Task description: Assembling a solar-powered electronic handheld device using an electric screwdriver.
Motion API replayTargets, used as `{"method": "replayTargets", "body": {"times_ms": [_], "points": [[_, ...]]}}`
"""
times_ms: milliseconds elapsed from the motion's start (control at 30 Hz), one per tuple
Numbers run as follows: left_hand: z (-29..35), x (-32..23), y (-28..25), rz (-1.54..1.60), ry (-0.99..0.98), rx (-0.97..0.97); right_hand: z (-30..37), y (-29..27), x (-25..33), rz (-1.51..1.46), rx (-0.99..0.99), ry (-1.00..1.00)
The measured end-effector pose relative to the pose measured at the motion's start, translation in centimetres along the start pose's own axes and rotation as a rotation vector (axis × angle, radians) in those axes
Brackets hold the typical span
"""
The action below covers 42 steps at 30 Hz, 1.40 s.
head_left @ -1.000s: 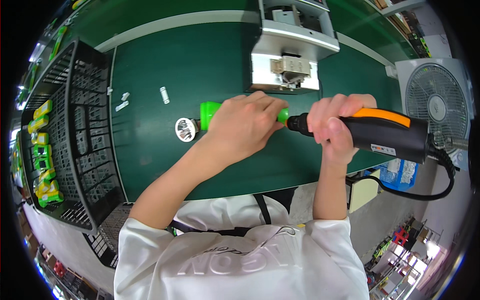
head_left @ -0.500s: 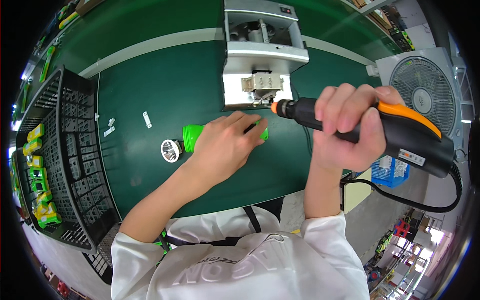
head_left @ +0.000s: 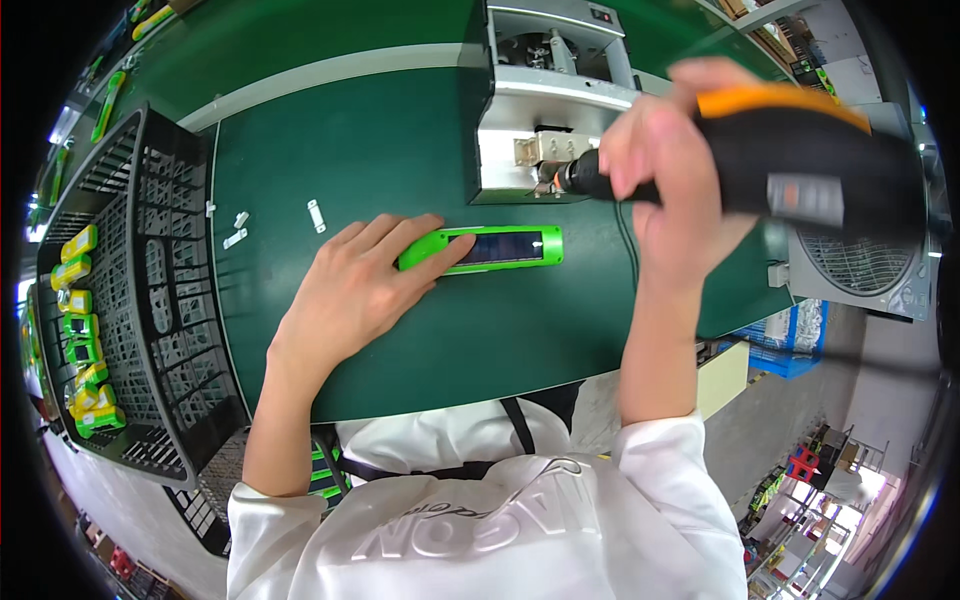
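Note:
My left hand [head_left: 365,282] grips the left end of a green flashlight [head_left: 550,246] lying on the green table. A dark solar panel [head_left: 510,247] runs along the flashlight's upper face, with my thumb across its left edge. The flashlight's head end is hidden under my hand. Wrapped around a black and orange electric screwdriver [head_left: 800,165], my right hand [head_left: 665,170] is raised and partly smeared by motion. The screwdriver's tip is at the front outlet of a grey metal screw feeder [head_left: 510,160]; whether a screw sits on it, I cannot tell.
Small white plastic pieces [head_left: 317,216] lie left of my left hand. A black basket [head_left: 170,290] with green and yellow parts [head_left: 82,350] stands at the table's left edge. Over on the right are a grey fan [head_left: 860,270] and a blue basket [head_left: 800,345].
The screwdriver has moved up to the feeder's outlet with my right hand. My left hand has shifted left along the flashlight, whose panel now faces up; the reflector beside it is now hidden.

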<state>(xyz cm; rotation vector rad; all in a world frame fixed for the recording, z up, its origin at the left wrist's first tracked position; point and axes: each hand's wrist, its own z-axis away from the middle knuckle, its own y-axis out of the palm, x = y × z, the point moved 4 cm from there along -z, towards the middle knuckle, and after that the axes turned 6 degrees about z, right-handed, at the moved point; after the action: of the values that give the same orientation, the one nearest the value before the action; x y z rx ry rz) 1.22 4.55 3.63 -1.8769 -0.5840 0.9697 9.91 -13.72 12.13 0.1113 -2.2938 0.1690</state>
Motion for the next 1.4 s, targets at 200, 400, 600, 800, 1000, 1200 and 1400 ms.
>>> {"method": "replayTargets", "body": {"times_ms": [200,400,600,800,1000,1200,1400], "points": [[0.0,0.5,1.3,0.117,0.022,-0.079,-5.0,0.9,-3.2,-0.313,0.132,0.340],[-1.4,0.6,3.4,0.186,0.123,-0.200,-1.7,-1.0,-2.1,-0.598,0.366,0.317],[-1.4,0.7,3.8,0.166,0.174,-0.240,1.5,0.8,-0.1,-0.628,0.423,0.188],[-1.5,0.6,3.7,0.158,0.185,-0.259,2.4,1.2,-0.5,-0.602,0.453,0.144],[-1.5,0.5,3.7,0.141,0.183,-0.273,2.8,1.1,-0.8,-0.579,0.413,0.161],[-1.5,0.7,3.8,0.133,0.182,-0.258,3.3,1.4,-1.0,-0.563,0.389,0.167],[-1.4,0.9,3.9,0.126,0.176,-0.267,4.1,1.7,-1.2,-0.432,0.359,0.171]]}}
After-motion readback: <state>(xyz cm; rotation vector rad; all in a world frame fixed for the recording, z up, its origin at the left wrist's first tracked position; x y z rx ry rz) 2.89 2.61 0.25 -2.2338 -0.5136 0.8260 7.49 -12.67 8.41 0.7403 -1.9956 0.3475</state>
